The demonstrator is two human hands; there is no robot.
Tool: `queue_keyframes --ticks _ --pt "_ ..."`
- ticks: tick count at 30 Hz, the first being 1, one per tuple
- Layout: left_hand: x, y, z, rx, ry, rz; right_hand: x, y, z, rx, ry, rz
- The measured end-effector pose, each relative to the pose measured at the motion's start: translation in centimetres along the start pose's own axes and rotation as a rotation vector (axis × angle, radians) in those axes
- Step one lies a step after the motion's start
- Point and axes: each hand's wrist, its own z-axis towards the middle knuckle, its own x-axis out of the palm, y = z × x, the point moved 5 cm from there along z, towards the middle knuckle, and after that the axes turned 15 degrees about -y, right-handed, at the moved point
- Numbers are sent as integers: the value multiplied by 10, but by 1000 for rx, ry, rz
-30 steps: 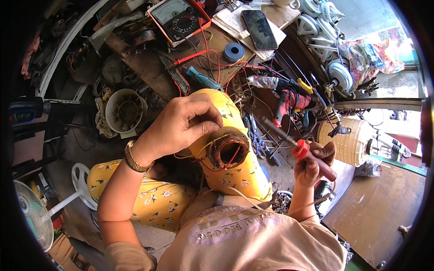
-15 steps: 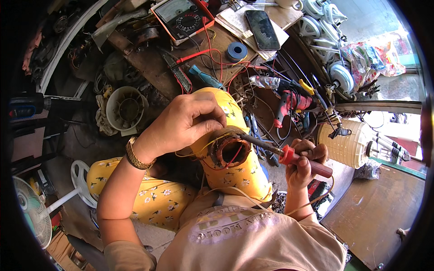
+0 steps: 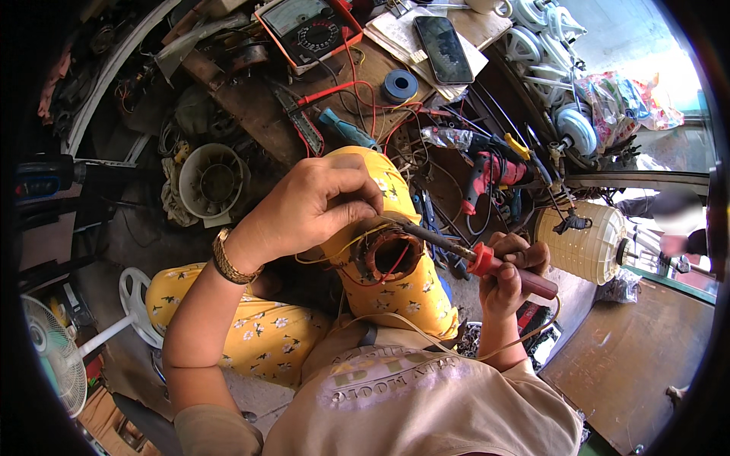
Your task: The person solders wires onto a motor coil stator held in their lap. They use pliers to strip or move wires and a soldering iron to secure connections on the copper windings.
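Note:
A motor stator with copper windings and yellow and red wires (image 3: 365, 262) rests on my raised knee in yellow flowered trousers (image 3: 395, 300). My left hand (image 3: 308, 205) is just above it at its left, thumb and forefinger pinched over the wires; what they hold is too small to make out. In my right hand (image 3: 509, 277) is a soldering iron with a red collar (image 3: 480, 259), its dark shaft reaching left to the stator's upper edge. The iron's cord loops down across my shirt.
Beyond my knee a cluttered bench (image 3: 251, 114) carries a multimeter (image 3: 308, 30), phone (image 3: 443, 49) and tape roll (image 3: 399, 85). A red drill (image 3: 479, 178), cream drum (image 3: 574, 243), white bucket (image 3: 213, 182) and fan (image 3: 53, 353) surround me. Another person (image 3: 677, 228) shows beyond the window at right.
My right hand has brought the iron left, from apart to the stator's top edge. My left hand has shifted slightly right. A person has appeared beyond the right-hand window.

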Motion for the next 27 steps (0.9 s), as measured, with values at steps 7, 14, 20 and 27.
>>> queue_keyframes --ticks 7,14,20,27 --pt "1 1 -1 49 -17 27 -1 -1 -1 25 -1 -4" --pt "1 1 0 45 -4 29 -1 -1 -1 22 -4 14" --pt "1 -1 0 48 -1 34 0 0 -1 31 11 23" --pt "0 0 0 54 7 45 0 -2 -1 33 5 20"
